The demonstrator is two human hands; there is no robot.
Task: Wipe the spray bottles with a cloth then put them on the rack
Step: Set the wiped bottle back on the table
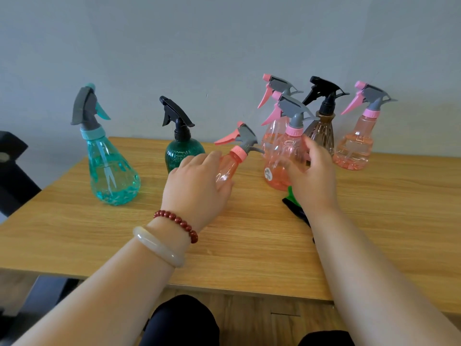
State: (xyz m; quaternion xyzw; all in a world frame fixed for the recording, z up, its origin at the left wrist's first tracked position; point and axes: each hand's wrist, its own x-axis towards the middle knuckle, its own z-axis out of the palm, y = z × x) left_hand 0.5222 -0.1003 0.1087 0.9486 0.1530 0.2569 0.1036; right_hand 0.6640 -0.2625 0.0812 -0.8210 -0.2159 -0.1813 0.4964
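Observation:
Several spray bottles stand on a wooden table (249, 245). My left hand (197, 181) grips a small pink bottle (230, 163) that tilts to the right, with its grey and pink trigger head pointing left. My right hand (314, 176) curls round the right side of a larger upright pink bottle (282, 158), thumb on its front. A dark cloth with a green part (293, 198) lies on the table, mostly hidden under my right wrist. No rack is in view.
A teal bottle (112, 171) stands at the left and a dark green one (182, 151) behind my left hand. Another pink bottle (273, 131), a brown one (323, 133) and a pink one (356, 148) stand near the wall. A black chair (12, 171) is at the left edge.

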